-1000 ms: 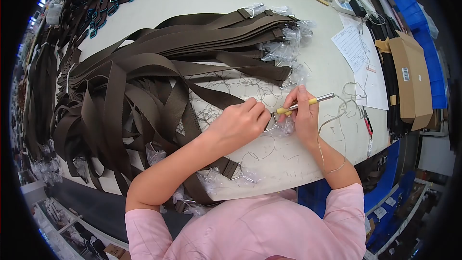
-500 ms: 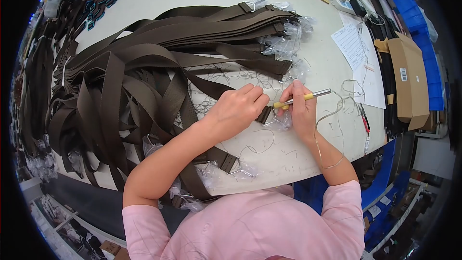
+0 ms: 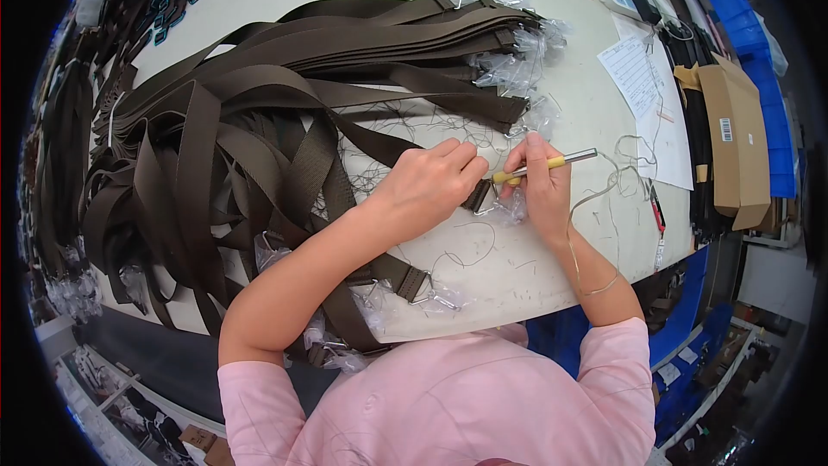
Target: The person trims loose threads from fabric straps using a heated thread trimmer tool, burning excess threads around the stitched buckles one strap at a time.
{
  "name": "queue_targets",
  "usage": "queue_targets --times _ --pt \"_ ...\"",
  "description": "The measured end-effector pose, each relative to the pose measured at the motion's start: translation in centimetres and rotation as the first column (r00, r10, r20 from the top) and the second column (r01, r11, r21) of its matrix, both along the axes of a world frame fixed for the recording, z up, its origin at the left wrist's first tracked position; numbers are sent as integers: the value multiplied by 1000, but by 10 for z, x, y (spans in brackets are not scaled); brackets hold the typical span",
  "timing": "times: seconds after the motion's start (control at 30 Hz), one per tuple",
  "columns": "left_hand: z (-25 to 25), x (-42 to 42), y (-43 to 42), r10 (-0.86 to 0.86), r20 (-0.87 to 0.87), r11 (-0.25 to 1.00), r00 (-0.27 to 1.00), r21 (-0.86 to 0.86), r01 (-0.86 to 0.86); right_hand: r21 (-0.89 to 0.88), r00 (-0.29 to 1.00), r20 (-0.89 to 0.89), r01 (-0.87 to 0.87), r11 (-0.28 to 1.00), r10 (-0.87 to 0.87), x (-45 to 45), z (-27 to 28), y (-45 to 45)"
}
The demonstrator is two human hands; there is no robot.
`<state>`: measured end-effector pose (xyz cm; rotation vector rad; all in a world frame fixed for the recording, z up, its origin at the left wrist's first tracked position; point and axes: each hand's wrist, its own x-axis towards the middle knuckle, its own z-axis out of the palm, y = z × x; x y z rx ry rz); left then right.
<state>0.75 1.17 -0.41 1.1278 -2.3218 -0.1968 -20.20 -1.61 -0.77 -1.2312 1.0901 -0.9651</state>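
Observation:
My left hand (image 3: 431, 181) is closed on a dark brown webbing strap (image 3: 375, 140), near its stitched end (image 3: 475, 197). That end carries a metal buckle and a clear plastic wrap (image 3: 515, 207). In my right hand (image 3: 547, 194) is a pen-shaped tool (image 3: 569, 158) with a yellow grip and a silver rear part, pinched between fingers and thumb. The tool's front points left at the strap end, close to my left fingertips; whether it touches is hidden. Another strap end (image 3: 412, 283) with a buckle lies nearer my body.
A large heap of brown straps (image 3: 198, 147) covers the table's left side. Loose thread (image 3: 371, 174) is scattered beneath. To the right are a cord (image 3: 595, 198), a paper sheet (image 3: 631, 78), a small red-handled tool (image 3: 657, 207) and a cardboard box (image 3: 733, 138).
Both hands stay almost in place at the strap end, the tool tilting slightly flatter. The whole view has shifted a little.

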Motion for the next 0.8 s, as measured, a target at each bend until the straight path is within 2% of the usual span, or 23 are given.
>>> queue_targets --times 0.33,0.43,0.53,0.63,0.67,0.77,0.8 --pt "1 1 0 -21 -5 1000 1000 -4 21 -1 1000 -14 -12 1000 12 0 2 0" --pt "-3 2 -3 22 -45 999 999 31 -21 7 1000 0 -1 1000 1 0 2 0" --pt "4 7 -7 264 -341 879 902 471 -79 12 997 66 44 999 -45 -1 6 -2" --pt "19 21 -9 216 -473 781 854 609 140 15 988 135 77 997 -78 -8 3 -9" --pt "27 20 -3 141 -396 817 907 565 120 17 988 137 70 997 -71 -7 2 -8" --pt "8 5 4 45 -96 991 994 134 -32 26 998 68 1 1000 -3 -5 8 -4" --pt "7 5 3 -19 -19 991 1000 134 22 29 999 46 -12 999 11 -2 10 -2"
